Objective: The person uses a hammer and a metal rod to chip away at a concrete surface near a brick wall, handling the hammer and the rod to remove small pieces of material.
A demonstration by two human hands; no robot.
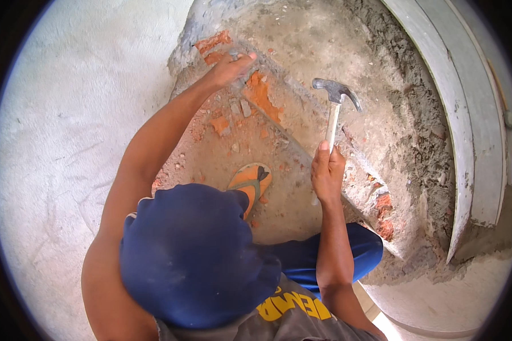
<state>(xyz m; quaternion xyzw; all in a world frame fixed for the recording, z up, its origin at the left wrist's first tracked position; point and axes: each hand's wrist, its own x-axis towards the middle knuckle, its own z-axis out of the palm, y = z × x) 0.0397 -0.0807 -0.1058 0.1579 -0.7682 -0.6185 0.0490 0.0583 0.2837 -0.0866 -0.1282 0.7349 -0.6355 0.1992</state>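
Note:
My left hand (pixel 236 68) is closed around a chisel, whose grey metal end (pixel 233 54) pokes out above the fist; the rest of it is hidden by my fingers. The fist is at the broken edge of a masonry step, beside exposed orange-red brick (pixel 263 98). To the right, my right hand (pixel 328 170) grips the pale handle of a claw hammer (pixel 334 91), thumb along the shaft. The dark steel head is up, apart from the chisel.
Rubble (pixel 222 125) and dust lie below the step edge, near my sandalled foot (pixel 250 184). My blue-clad knees (pixel 193 250) are bent close in front. A rough white wall (pixel 79 113) rises at left; curved pale boards (pixel 458 113) border the right.

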